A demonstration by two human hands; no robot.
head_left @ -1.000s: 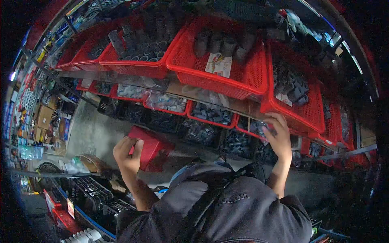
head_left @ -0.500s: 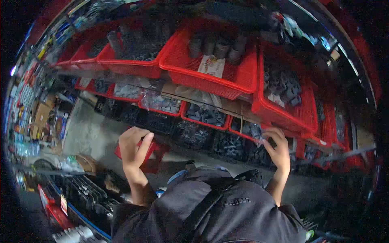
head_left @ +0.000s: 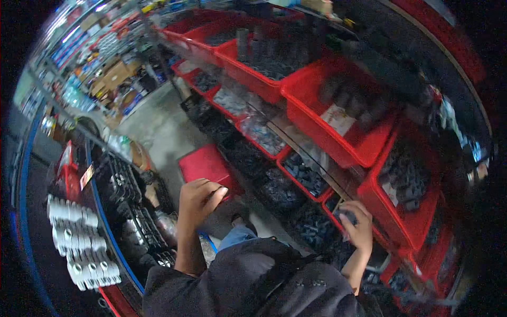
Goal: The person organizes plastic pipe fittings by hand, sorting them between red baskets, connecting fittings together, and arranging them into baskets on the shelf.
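My left hand (head_left: 198, 202) hangs in the air over the aisle, near a red flat-topped object (head_left: 203, 165) that looks like a stool. Its fingers are loosely curled, with the thumb a little apart and nothing visible in them. On the other side, my right hand (head_left: 360, 226) is bent round something small, dark and partly see-through (head_left: 346, 218), too blurred to name. That hand is in front of the lower shelf row, close to a red bin of grey pipe fittings (head_left: 302, 177). A large red basket (head_left: 364, 187) stands above and beside it.
Red baskets (head_left: 322, 127) of grey pipe pieces line the upper shelf. Dark bins (head_left: 274, 193) sit lower down. White pipe fittings (head_left: 79, 240) stand in rows at left, beside a blue-edged rack (head_left: 108, 224). Cardboard boxes (head_left: 117, 75) lie beyond the grey floor (head_left: 153, 124).
The view has swung left, so the shelves slant more steeply and the white fittings now show. My left thumb has come nearer its fingers. My right hand stays curled by the lower bins.
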